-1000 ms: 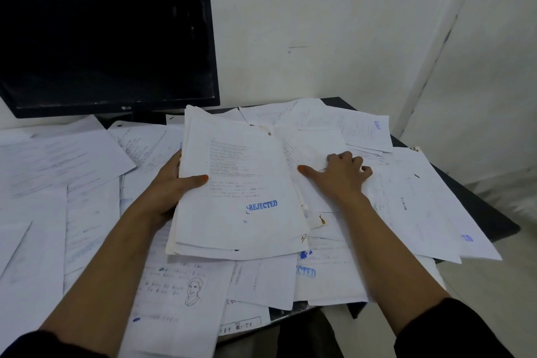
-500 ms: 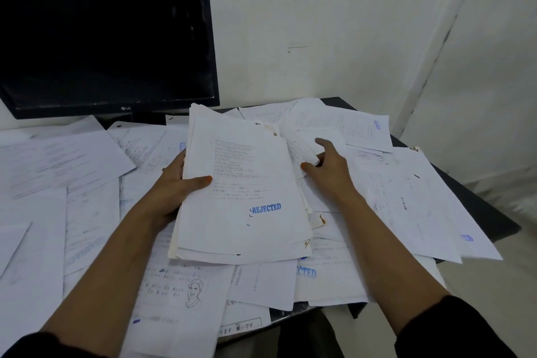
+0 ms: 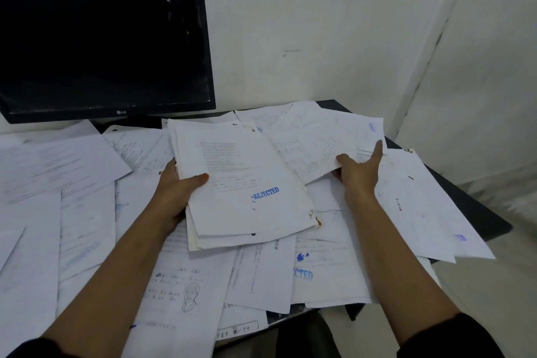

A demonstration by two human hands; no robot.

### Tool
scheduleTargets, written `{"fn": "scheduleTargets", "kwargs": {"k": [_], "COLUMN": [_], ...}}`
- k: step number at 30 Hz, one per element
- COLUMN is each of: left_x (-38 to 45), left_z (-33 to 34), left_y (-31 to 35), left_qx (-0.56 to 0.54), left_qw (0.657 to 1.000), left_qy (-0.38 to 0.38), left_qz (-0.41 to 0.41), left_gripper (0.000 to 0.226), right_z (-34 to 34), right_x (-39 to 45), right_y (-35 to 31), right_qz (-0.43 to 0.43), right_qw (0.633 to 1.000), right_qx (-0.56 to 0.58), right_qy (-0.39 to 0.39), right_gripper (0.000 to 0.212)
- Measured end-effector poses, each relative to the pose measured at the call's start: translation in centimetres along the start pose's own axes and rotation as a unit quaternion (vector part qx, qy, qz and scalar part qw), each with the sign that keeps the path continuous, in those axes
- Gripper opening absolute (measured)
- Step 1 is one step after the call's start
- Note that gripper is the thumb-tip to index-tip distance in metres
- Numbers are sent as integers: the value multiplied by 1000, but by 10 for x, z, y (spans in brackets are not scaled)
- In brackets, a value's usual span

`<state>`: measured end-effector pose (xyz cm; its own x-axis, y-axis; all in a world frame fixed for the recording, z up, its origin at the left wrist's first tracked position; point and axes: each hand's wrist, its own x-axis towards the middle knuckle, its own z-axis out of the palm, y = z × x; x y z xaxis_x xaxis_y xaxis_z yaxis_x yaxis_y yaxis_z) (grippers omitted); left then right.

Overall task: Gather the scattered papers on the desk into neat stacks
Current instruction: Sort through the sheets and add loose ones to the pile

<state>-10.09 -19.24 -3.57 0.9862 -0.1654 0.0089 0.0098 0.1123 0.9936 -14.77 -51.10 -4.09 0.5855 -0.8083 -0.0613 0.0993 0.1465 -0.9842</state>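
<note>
My left hand [image 3: 177,192] grips a thick stack of papers [image 3: 247,183] by its left edge, thumb on top; the top sheet bears a blue "REJECTED" stamp. The stack is held tilted a little above the desk. My right hand [image 3: 359,171] pinches the lower edge of a single printed sheet [image 3: 325,145] just right of the stack and has it raised off the pile. Many loose white sheets [image 3: 261,273] lie scattered and overlapping across the dark desk [image 3: 476,212], covering nearly all of it.
A black monitor [image 3: 101,46] stands at the back left against the white wall. The desk's right edge and corner lie near my right hand, with floor beyond. More sheets [image 3: 58,166] spread out on the left side.
My right hand, which lay flat on the pile, has closed on one sheet and lifted it up and to the right. The stack in my left hand has stayed nearly still.
</note>
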Motion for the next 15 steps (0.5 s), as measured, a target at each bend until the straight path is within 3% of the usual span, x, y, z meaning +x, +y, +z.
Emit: {"fn": "scheduleTargets", "kwargs": {"k": [3, 7, 11, 15], "left_x": [-1, -3, -5, -7], "left_z": [4, 13, 12, 7], "left_y": [1, -4, -3, 4], "left_qx": [-19, -52, -26, 13], "left_qw": [1000, 999, 998, 994], "left_qy": [1, -14, -51, -84], "left_qz": [4, -12, -38, -69], "left_gripper": [43, 46, 48, 40], "right_z": [-1, 1, -1, 9], "right_x": [5, 4, 3, -4], "right_y": [2, 2, -14, -51], "right_qz": [5, -9, -156, -263], "right_qw": [994, 981, 963, 953], "right_qx": [-80, -122, -203, -142], "right_qy": [-72, -148, -83, -50], "right_gripper": [83, 35, 35, 36]}}
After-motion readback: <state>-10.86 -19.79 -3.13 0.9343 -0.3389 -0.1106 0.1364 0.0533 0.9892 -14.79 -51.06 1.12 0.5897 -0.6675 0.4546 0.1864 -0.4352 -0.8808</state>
